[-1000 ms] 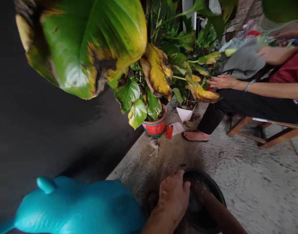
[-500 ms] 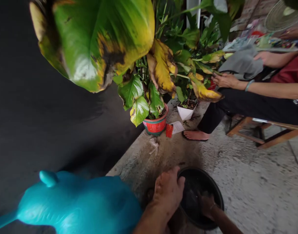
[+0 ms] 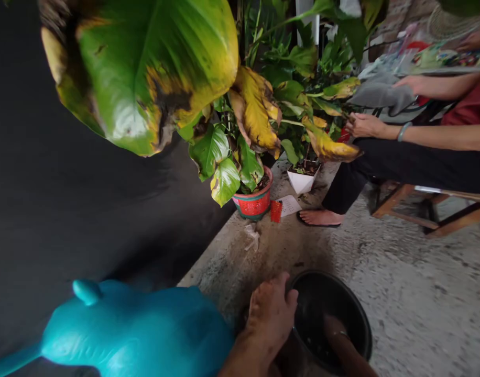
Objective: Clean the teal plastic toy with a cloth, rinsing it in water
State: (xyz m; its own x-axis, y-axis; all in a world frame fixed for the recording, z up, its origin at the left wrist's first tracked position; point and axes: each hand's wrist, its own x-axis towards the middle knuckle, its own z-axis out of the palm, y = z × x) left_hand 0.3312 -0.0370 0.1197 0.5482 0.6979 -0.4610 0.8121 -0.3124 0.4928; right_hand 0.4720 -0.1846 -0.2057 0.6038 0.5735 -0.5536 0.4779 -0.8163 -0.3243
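A round black basin [image 3: 363,319] stands on the floor in front of me, its inside dark with small pale specks. My right hand [image 3: 334,329], a thin bracelet at its wrist, reaches down into the basin; its fingers are lost in the dark inside. My left hand [image 3: 272,309] is beside the basin's left rim, back upward, thumb apart from the bent fingers. It overlaps the rim in view, and I see nothing held in it. At lower left sits a glossy turquoise animal-shaped object [image 3: 141,330], close to my left forearm.
Large yellowing leaves [image 3: 145,73] hang overhead. A red pot [image 3: 253,201], white planter [image 3: 303,180], red packet [image 3: 276,211] and paper [image 3: 289,204] are ahead. At right another person [image 3: 421,131] sits on a wooden stool [image 3: 456,209], holding grey cloth [image 3: 381,94]. A dark wall [image 3: 86,209] rises left.
My right hand has sunk deeper into the basin, hiding its fingers. The basin appears slightly further right and lower. My left hand has barely moved. The other person's grey cloth has shifted.
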